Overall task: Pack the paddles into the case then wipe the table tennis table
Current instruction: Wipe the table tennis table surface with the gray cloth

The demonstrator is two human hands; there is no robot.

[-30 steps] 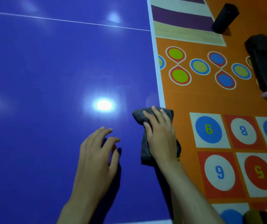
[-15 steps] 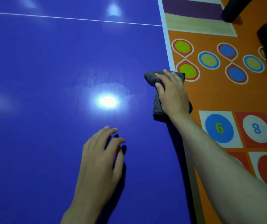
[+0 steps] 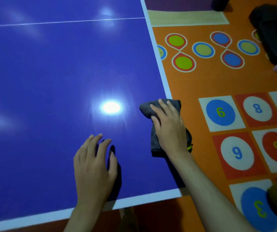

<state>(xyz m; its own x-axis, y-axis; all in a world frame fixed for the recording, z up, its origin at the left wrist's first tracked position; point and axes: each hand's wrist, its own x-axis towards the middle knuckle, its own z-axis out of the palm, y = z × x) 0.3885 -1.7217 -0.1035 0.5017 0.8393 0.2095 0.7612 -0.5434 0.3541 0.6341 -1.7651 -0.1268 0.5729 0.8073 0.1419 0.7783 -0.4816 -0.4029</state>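
Blue table [image 3: 50,81]: right hand [image 3: 169,129] presses lengthwise grey cloth [image 3: 148,108].

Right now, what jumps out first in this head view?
The glossy blue table tennis table fills the left of the view, with a bright white light glare near its middle. At its right edge the right hand presses flat on a crumpled dark grey cloth, while the left hand rests fingertips on the surface nearby. Beside the table lies an orange play mat with numbered circles.
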